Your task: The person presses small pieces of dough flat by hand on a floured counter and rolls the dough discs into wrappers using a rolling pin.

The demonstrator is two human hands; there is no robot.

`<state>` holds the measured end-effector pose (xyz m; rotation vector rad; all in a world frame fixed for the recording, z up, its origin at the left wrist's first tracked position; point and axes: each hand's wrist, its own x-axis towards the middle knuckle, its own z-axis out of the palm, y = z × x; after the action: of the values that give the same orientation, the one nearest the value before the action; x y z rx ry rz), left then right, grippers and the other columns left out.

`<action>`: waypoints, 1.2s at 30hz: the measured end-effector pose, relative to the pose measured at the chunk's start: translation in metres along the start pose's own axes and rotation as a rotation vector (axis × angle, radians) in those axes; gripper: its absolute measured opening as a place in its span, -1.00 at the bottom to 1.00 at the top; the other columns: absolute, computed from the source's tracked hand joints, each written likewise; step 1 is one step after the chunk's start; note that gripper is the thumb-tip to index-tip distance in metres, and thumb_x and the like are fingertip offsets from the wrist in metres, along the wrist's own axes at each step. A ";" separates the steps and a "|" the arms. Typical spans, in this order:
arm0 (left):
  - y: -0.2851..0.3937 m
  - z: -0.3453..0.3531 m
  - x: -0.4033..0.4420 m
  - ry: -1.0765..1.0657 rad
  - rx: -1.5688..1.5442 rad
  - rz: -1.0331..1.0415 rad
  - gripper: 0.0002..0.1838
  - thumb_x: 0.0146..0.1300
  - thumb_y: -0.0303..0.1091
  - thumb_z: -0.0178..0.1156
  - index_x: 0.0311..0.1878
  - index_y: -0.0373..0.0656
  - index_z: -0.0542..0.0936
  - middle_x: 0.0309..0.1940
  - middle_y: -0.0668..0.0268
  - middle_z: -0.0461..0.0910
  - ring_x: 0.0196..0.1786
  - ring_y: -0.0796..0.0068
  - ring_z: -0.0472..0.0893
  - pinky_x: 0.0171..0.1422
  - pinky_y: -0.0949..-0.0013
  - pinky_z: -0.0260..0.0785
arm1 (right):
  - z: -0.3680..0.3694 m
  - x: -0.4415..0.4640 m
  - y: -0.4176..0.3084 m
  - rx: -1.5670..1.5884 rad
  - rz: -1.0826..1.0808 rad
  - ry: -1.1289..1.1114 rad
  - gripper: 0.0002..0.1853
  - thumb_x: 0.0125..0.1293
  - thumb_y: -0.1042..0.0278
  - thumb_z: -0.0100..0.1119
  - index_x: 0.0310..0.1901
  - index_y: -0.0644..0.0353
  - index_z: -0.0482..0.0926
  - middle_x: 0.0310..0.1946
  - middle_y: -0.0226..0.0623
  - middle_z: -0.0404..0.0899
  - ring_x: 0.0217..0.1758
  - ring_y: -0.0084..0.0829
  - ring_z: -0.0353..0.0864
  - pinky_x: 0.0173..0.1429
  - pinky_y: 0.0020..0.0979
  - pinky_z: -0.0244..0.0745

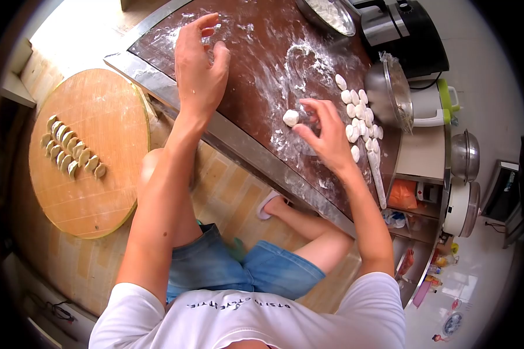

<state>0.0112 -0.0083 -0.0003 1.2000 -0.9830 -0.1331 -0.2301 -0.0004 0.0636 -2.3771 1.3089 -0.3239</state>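
Note:
My right hand (327, 132) is over the floured brown tabletop (247, 87), fingers curved and apart. A round white dough ball (291, 118) lies just beyond its fingertips, close to the thumb; whether they touch I cannot tell. Several small floured dough pieces (355, 98) lie in a cluster to the right of that hand. Below them a flour-covered rolling pin (375, 174) points toward the table's near edge. My left hand (201, 72) hovers above the table's left part, thumb and fingers spread, with nothing in it.
On the left, a round wooden board (87, 203) carries rows of dumplings (70, 142). A metal bowl of flour (332, 14) stands at the far edge. At the right are a plastic-covered metal bowl (387, 96), a black appliance (407, 38) and a white-and-green container (431, 107).

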 end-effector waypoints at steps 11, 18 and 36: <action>0.002 -0.003 0.001 -0.069 0.096 -0.050 -0.60 0.20 -0.59 0.02 0.14 -0.20 0.45 0.04 0.23 0.49 0.08 0.39 0.51 0.11 0.37 0.43 | 0.004 0.116 0.085 -0.207 -0.338 0.329 -0.74 0.07 0.47 0.31 -0.16 0.21 0.59 -0.18 -0.16 0.48 -0.13 -0.23 0.54 0.04 -0.33 0.42; 0.000 -0.007 0.001 -0.058 0.082 -0.052 -0.60 0.21 -0.59 0.02 0.14 -0.20 0.45 0.05 0.22 0.49 0.09 0.39 0.51 0.10 0.36 0.45 | -0.006 0.095 0.071 0.073 -0.058 0.391 -0.83 0.23 0.39 0.19 -0.16 0.22 0.63 -0.27 -0.24 0.62 -0.27 -0.40 0.59 -0.11 -0.43 0.47; -0.002 0.004 -0.001 -0.009 0.047 0.021 -0.61 0.06 -0.59 0.08 0.03 -0.25 0.48 -0.15 0.18 0.48 -0.10 0.30 0.50 0.00 0.31 0.37 | -0.008 0.071 0.048 -0.299 -0.178 0.129 -0.71 0.07 0.44 0.35 -0.13 0.22 0.60 -0.23 -0.18 0.53 -0.22 -0.14 0.59 -0.07 -0.25 0.50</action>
<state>0.0088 -0.0110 -0.0026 1.2326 -1.0113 -0.0992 -0.2315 -0.0850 0.0492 -2.7749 1.2795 -0.3591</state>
